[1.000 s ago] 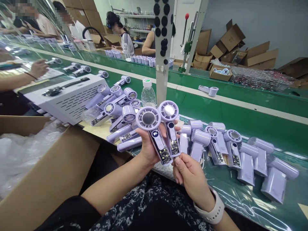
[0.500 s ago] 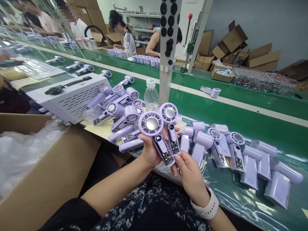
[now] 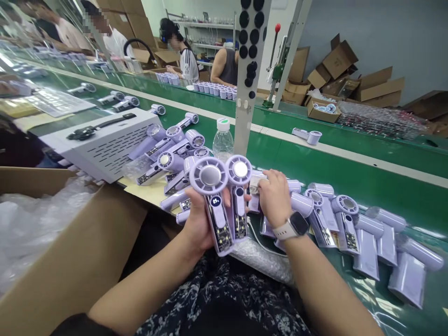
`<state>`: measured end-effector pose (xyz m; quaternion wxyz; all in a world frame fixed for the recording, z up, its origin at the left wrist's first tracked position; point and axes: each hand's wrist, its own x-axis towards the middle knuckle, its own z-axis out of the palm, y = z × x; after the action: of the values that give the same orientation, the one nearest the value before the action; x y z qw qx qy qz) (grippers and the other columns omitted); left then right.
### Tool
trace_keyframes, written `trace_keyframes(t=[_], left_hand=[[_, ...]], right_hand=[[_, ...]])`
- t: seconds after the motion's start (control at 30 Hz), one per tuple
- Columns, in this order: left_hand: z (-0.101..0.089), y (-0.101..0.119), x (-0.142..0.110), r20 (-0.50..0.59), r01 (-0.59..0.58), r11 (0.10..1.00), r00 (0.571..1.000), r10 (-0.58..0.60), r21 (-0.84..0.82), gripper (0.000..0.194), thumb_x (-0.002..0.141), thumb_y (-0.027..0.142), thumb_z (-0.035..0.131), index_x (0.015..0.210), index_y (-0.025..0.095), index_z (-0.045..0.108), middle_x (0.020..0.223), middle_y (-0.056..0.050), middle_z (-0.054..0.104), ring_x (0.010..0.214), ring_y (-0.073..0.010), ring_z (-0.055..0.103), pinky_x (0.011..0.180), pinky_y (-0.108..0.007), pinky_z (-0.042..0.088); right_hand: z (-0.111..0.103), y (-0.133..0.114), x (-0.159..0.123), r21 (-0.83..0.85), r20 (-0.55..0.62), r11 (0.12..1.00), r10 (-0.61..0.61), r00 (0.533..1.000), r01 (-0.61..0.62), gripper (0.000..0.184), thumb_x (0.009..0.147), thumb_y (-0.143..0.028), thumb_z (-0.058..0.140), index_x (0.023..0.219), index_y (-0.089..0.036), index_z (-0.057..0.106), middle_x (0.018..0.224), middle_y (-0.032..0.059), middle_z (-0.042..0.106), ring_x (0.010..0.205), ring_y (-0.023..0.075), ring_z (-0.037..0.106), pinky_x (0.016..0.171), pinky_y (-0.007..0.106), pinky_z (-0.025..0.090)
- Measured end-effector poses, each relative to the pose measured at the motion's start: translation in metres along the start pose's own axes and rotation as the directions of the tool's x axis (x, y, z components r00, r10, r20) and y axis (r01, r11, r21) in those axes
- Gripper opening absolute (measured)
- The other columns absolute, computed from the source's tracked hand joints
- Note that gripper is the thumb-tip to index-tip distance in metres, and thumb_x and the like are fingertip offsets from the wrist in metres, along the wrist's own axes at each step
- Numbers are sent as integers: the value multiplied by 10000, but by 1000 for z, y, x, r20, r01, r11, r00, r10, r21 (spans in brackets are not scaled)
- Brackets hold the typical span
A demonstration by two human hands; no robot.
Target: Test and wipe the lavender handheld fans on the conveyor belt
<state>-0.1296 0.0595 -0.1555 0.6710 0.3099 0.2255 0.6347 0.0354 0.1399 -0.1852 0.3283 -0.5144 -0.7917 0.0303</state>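
Observation:
My left hand (image 3: 198,221) is closed around two lilac handheld fans, held upright side by side. The nearer fan (image 3: 220,224) has a lit display that reads about 85; the display of the other fan (image 3: 240,214) looks dark. Both have a round metal disc in the head and a circuit board showing in the handle. To their right, my right hand (image 3: 275,198), with a watch on its wrist, has its fingers curled at a crumpled white tissue (image 3: 256,184). Its fingertips are partly hidden. Several lilac fans lie beneath and beside that hand.
More fans (image 3: 168,161) are heaped at the left, by a grey metal box (image 3: 108,149). A plastic bottle (image 3: 223,140) stands before a post (image 3: 243,126). Wrapped fans (image 3: 367,252) line the right. An open carton (image 3: 70,247) is at my left. People work across the green conveyor (image 3: 350,163).
My right hand has left the bottoms of the fan handles and moved up and forward to the tissue. The two fans in my left hand have shifted slightly left and stand more upright.

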Motion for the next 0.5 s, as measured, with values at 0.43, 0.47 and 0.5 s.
trace_keyframes(t=[0.43, 0.47, 0.5], left_hand=[[-7, -15, -10, 277, 345, 934, 910, -309, -91, 776, 571, 907, 661, 663, 137, 647, 838, -123, 739, 849, -246, 745, 759, -319, 636], [-9, -15, -10, 284, 350, 934, 905, -316, -76, 775, 572, 908, 661, 659, 138, 645, 810, -117, 732, 822, -244, 744, 745, -318, 636], [-10, -15, -10, 290, 351, 935, 901, -322, -56, 774, 570, 908, 662, 655, 139, 645, 782, -110, 724, 795, -242, 741, 725, -316, 634]], right_hand=[[-49, -15, -13, 949, 237, 219, -14, 972, -228, 283, 931, -323, 719, 1193, -351, 616, 1497, 43, 538, 1358, 283, 540, 724, 308, 603], [-51, -14, -12, 933, 322, 181, -40, 946, -310, 462, 904, -342, 751, 1320, -394, 557, 1516, 45, 526, 1312, 287, 578, 644, 281, 594], [-53, -13, -12, 911, 396, 154, -70, 915, -382, 605, 877, -357, 779, 1409, -412, 495, 1500, 54, 543, 1226, 281, 633, 604, 270, 588]])
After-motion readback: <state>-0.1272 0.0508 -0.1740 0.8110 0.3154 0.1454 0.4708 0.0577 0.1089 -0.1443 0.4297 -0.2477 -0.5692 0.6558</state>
